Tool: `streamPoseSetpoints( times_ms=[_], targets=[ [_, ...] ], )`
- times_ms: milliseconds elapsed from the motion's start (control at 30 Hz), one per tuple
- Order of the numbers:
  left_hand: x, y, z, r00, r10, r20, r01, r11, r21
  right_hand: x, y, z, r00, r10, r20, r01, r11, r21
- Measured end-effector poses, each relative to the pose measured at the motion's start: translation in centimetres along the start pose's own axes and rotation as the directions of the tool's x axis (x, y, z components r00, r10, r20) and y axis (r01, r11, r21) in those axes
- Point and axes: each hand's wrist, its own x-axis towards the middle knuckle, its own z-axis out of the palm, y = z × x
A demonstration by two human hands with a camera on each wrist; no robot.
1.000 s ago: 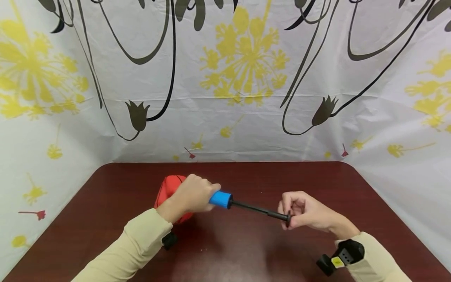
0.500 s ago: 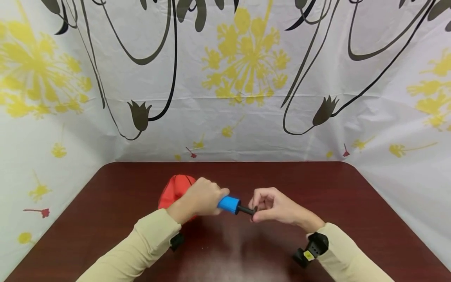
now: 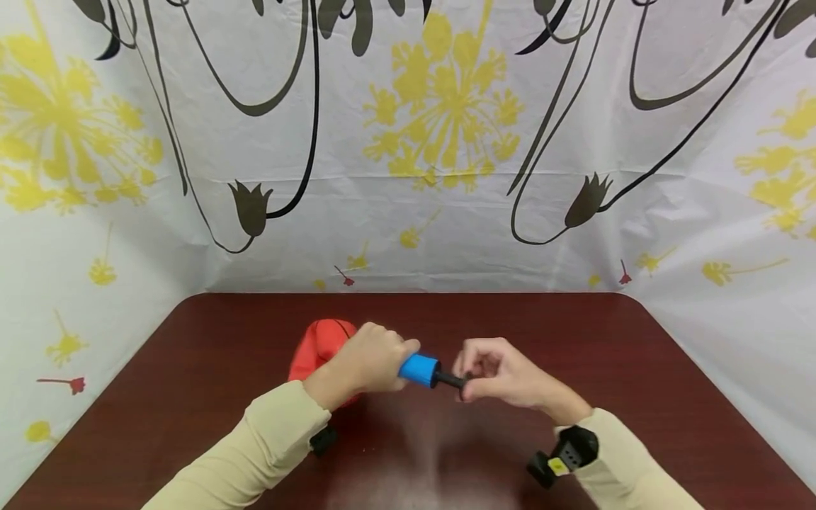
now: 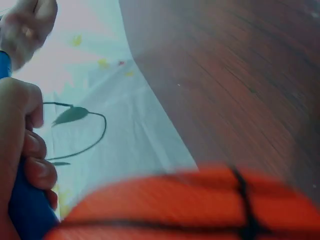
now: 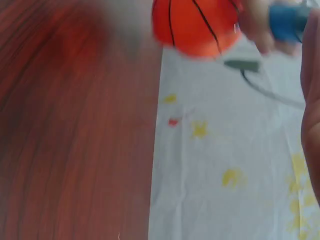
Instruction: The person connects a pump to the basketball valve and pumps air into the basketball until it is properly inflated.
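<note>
"Gripping the blue hand pump point(image 3: 418, 370) is your left hand point(image 3: 375, 356), its fingers wrapped round the barrel over the middle of the table point(image 3: 542, 319). Your right hand point(image 3: 500, 373) sits at 3 o'clock from it, thumb and fingers pinching the plunger handle point(image 3: 463, 387)."

"How will it handle for me?"

"Light and stiff, I'd judge, probably plastic. The barrel looks smooth, so it could twist in a loose palm; your hold near its end seems a sound one. The plunger rod point(image 3: 449, 380) is thin and a short length shows, pointing between 3 and 4 o'clock. Keep your force along that line, since a sideways push could bend it."

"And the basketball point(image 3: 323, 343)?"

"It lies at about 10 o'clock from your left hand, partly behind it. It looks soft and slack, with folds on its side, so expect it to give if you press it. Whether the pump joins it, I can't tell; your hand hides that end."

"Where's my room?"

"Most of it is at 3 o'clock, beyond your right hand, with bare wood up to the slanting edge. At 12 o'clock the far edge meets the printed cloth point(image 3: 459, 241), well apart from your knuckles. At 9 o'clock you have tabletop too, past the ball."
</note>
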Motion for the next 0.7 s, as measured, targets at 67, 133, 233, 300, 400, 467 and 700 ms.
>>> streamPoseSetpoints(
  times_ms=[67, 133, 233, 300, 400, 467, 700],
  targets=[
    [-0.1, 0.1, 0.0, 1.000, 0.001, 0.018, -0.001, 1.000, 0.017, 0.6, 0.4, 0.5, 0.999, 0.032, -0.019, -0.032, 0.998, -0.051],
    [-0.2, 0.1, 0.2, 0.999, 0.008, 0.048, -0.010, 0.999, 0.038, 0.7, 0.7, 0.7, 0.997, 0.071, -0.027, -0.073, 0.995, -0.072],
    [-0.6, 0.0, 0.5, 0.995, 0.040, 0.087, -0.044, 0.998, 0.040, -0.1, 0.6, 0.5, 0.992, 0.122, -0.009, -0.123, 0.992, -0.032],
    [-0.8, -0.3, 0.7, 0.996, 0.047, 0.079, -0.049, 0.998, 0.029, -1.0, 0.2, 0.0, 0.993, 0.112, 0.029, -0.113, 0.993, 0.026],
    [-1.2, -0.8, 0.6, 0.999, 0.010, 0.053, -0.011, 1.000, 0.025, -2.7, -0.8, -1.2, 0.992, 0.065, 0.104, -0.077, 0.990, 0.116],
    [-1.3, -1.1, 0.5, 0.999, -0.005, 0.040, 0.004, 1.000, 0.023, -3.5, -1.3, -1.9, 0.990, 0.028, 0.139, -0.047, 0.989, 0.140],
    [-0.8, -0.9, 0.6, 0.996, -0.002, 0.086, -0.002, 0.999, 0.042, -0.9, 0.6, -0.6, 1.000, 0.023, 0.017, -0.021, 0.989, -0.144]
  ],
)
